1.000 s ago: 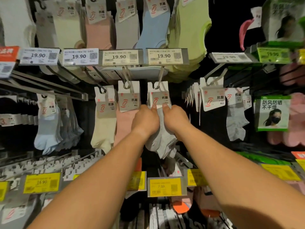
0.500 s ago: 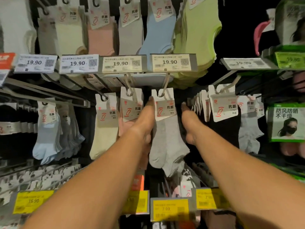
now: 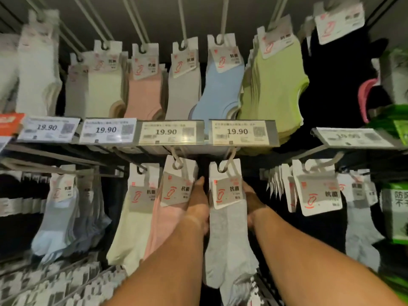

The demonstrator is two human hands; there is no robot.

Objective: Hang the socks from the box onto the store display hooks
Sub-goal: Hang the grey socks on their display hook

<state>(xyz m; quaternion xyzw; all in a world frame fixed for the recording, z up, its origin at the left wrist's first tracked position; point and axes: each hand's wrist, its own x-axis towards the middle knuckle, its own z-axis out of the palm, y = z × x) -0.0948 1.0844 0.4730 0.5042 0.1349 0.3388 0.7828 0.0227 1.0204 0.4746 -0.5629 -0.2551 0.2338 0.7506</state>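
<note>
A grey pair of socks [image 3: 229, 237] with a white card hangs from a display hook [image 3: 225, 167] in the lower row, under a 19.90 price tag. My left hand [image 3: 198, 202] reaches up just left of that card, fingers straight, lying against the pink socks [image 3: 170, 217] on the neighbouring hook. On the card's right side is my right hand [image 3: 252, 202], fingers pointing up, partly hidden behind the card's edge. Neither hand holds anything. The box is not in view.
An upper row of hooks carries cream, pink, grey, blue [image 3: 218, 96] and green socks [image 3: 276, 91]. Price tags [image 3: 166, 132] run along the rail between the rows. Pale yellow socks [image 3: 130, 228] hang to the left, more carded pairs [image 3: 315, 191] to the right.
Both hands let go of the grey pair, which now hangs free on its hook, and moved apart to either side of it. The view has tilted upward.
</note>
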